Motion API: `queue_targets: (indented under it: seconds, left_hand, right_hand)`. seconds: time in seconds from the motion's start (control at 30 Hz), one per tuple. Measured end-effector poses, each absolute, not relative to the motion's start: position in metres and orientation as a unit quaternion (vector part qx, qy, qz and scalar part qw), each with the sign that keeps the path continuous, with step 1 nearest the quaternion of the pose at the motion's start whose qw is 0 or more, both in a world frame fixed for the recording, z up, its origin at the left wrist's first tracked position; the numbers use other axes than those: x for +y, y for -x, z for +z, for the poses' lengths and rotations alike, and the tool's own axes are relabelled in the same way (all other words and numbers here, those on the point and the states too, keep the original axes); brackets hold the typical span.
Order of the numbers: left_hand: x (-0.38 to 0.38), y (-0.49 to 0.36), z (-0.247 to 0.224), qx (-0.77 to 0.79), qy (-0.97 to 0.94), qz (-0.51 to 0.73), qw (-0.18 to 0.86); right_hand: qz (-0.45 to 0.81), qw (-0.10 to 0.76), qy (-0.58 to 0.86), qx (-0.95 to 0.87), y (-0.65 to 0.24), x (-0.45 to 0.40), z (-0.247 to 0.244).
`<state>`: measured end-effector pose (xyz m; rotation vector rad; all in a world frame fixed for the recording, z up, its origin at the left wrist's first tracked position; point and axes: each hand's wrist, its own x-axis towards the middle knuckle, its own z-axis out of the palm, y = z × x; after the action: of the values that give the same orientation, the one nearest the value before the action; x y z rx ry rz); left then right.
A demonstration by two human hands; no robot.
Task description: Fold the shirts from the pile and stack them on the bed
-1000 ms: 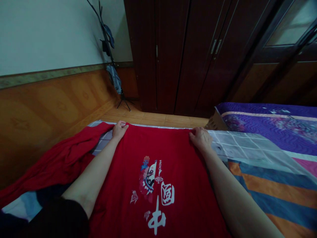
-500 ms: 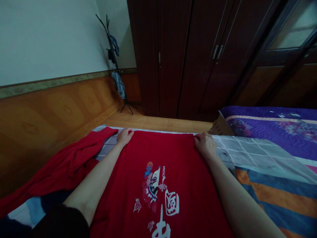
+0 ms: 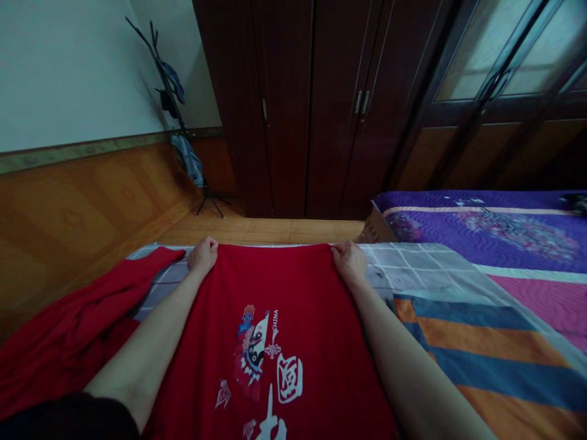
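A red T-shirt (image 3: pixel 316 342) with white characters and a colourful mask print lies stretched out in front of me, its far edge near the far side of the bed. My left hand (image 3: pixel 203 255) is closed on the far left corner of the shirt. At the far right corner, my right hand (image 3: pixel 350 261) pinches the cloth. The edge between both hands is drawn fairly straight. The near part of the shirt runs out of view at the bottom. Beside my left arm lies another red garment (image 3: pixel 92 305), crumpled.
Under the shirt is a grey checked bedsheet (image 3: pixel 413 260). An orange and blue striped cloth (image 3: pixel 486 348) lies at right. Beyond stand a purple-covered bed (image 3: pixel 458 223), a dark wardrobe (image 3: pixel 284 122) and a coat rack (image 3: pixel 169 91) holding clothing. Tiled floor (image 3: pixel 270 230) separates bed and wardrobe.
The view has turned to the right, so everything sits further left. Both hands keep hold of the shirt's corners, and the left fingers look more tightly closed.
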<state>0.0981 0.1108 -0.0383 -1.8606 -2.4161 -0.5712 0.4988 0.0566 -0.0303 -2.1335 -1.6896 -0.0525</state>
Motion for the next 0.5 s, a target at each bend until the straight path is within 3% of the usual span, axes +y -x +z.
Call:
queue_targets:
  seconds: [0.23, 0.37, 0.5]
  left_hand:
    - [0.064, -0.181, -0.014, -0.645, 0.744, -0.166, 0.047]
    - [0.021, -0.239, -0.031, -0.468, 0.878, -0.096, -0.03]
    - [0.025, -0.212, -0.04, -0.5, 0.861, -0.04, -0.079]
  right_hand:
    - [-0.031, 0.197, 0.763, -0.615, -0.497, 0.057, -0.03]
    - [-0.029, 0.196, 0.76, -0.619, -0.498, 0.058, -0.03]
    - [-0.026, 0.2, 0.755, -0.624, -0.499, 0.058, -0.03]
